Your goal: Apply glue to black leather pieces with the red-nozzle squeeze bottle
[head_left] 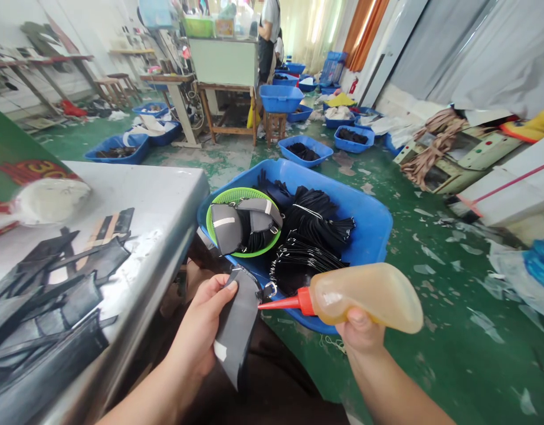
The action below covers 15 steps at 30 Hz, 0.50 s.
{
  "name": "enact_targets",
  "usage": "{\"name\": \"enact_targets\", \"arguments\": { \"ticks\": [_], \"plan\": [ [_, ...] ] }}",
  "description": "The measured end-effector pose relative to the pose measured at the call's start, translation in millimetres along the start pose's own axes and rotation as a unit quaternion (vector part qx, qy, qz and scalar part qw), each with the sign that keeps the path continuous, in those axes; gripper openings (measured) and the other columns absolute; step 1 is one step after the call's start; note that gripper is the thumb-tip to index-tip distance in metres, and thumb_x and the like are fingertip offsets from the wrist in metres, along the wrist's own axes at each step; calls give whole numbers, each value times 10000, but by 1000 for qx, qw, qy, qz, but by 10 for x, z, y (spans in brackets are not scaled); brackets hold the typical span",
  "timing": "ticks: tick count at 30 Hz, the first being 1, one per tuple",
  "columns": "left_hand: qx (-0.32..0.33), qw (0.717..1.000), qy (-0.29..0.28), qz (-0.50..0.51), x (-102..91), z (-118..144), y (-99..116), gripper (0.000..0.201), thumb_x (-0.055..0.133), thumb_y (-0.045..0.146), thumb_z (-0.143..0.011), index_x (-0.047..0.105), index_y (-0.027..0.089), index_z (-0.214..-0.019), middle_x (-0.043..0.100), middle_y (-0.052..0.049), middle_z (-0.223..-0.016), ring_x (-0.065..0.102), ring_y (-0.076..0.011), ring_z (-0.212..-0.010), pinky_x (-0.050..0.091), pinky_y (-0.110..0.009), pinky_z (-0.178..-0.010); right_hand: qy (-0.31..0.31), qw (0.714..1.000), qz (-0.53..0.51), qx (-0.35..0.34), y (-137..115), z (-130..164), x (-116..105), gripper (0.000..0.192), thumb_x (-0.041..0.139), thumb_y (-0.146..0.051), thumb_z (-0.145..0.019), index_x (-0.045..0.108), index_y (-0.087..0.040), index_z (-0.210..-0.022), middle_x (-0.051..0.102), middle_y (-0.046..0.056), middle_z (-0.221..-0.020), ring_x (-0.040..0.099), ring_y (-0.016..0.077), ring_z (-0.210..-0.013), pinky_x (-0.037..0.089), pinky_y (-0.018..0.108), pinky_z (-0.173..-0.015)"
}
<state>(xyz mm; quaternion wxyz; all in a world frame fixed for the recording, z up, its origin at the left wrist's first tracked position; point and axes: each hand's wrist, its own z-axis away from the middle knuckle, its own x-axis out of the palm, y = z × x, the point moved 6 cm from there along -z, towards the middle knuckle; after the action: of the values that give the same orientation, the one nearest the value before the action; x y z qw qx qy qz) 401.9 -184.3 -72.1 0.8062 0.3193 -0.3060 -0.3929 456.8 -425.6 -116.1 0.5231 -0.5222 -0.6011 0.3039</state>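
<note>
**Amber glue bottle meets grey fabric piece**

Amber squeeze bottle (369,295) is gripped in the right hand (360,333), its red nozzle touching the grey fabric piece (236,330) that the left hand (201,330) pinches, off the metal table's (166,200) near right corner, before the blue tub (369,218).

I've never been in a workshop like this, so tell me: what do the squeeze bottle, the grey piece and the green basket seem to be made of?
The squeeze bottle in the right hand looks like soft translucent plastic, amber and cloudy, with a glossy red nozzle. The grey piece in the left hand seems a matte fabric or synthetic leather; it hangs limp. The green basket looks like rigid moulded plastic with a slotted rim.
</note>
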Motion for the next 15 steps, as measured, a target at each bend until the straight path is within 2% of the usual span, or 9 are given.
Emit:
{"name": "enact_targets", "arguments": {
  "ticks": [5,8,11,13,15],
  "plan": [
    [-5,1000,-2,11,-15,-12,-26,336,759,336,-566,532,197,-771,604,54,-570,548,-96,-478,422,-181,-452,7,1000,0,-3,58,35,-75,383,680,-517,-712,629,-279,-1007,686,21,-797,653,247,-770,547,386,-689],
    [-8,1000,-5,14,-14,-21,-42,294,747,323,-599,542,196,-767,605,54,-570,553,-98,-487,430,-184,-463,2,1000,-16,0,1,25,24,368,701,-523,-685,644,-282,-956,681,14,-786,645,235,-734,549,371,-661],
    [-10,999,-6,35,-24,-53,-83,233,735,301,-627,559,192,-734,609,53,-559,548,-93,-479,433,-183,-468,17,997,-73,-4,-120,-15,214,319,741,-492,-657,654,-285,-883,664,-13,-744,624,187,-649,545,313,-597],
    [-25,997,-23,62,-41,-88,-162,201,727,306,-634,575,183,-681,603,45,-526,544,-95,-462,426,-184,-457,28,992,-116,35,-139,-46,346,307,742,-491,-662,657,-267,-854,646,-19,-695,597,159,-573,519,267,-495],
    [-51,993,-79,75,-56,-119,-284,202,729,329,-629,613,166,-659,632,16,-537,575,-112,-491,441,-194,-479,40,982,-154,104,-94,-60,436,324,746,-500,-660,660,-246,-843,645,-13,-685,579,143,-536,473,225,-405]
  ]
}}
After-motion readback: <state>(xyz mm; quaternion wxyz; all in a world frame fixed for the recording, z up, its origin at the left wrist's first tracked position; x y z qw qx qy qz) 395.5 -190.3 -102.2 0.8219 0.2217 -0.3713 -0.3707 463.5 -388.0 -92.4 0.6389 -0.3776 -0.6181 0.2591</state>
